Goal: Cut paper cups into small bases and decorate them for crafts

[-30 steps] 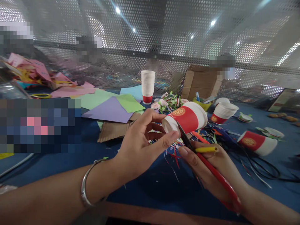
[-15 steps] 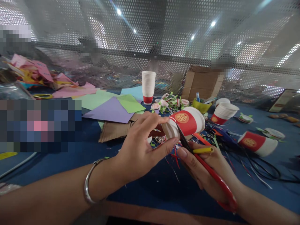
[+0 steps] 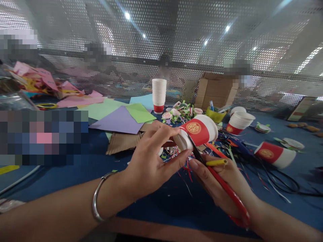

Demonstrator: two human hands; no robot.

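Observation:
My left hand (image 3: pixel 153 158) pinches the bottom end of a red and white paper cup (image 3: pixel 202 130), which lies on its side in the air with its mouth to the right. Scissors (image 3: pixel 228 188) with red handles are gripped in my right hand (image 3: pixel 224 178). Their dark blades meet the cup near its base, where the white bottom part stands partly apart from the red wall. A yellow stick-like piece (image 3: pixel 217 162) shows at my right fingers; I cannot tell whether it is held. Thin paper scraps (image 3: pixel 185 168) lie below the cup.
Beyond my hands stand a tall stack of paper cups (image 3: pixel 159 95), a yellow-green holder (image 3: pixel 215 115) and a cardboard box (image 3: pixel 214 90). Coloured paper sheets (image 3: pixel 118 119) lie left. At right are a tipped cup (image 3: pixel 275 154), another cup stack (image 3: pixel 239 122) and black cables (image 3: pixel 280 185).
The view has shifted slightly. My hands keep hold of the cup and scissors, and the blades sit at nearly the same place by the cup's base.

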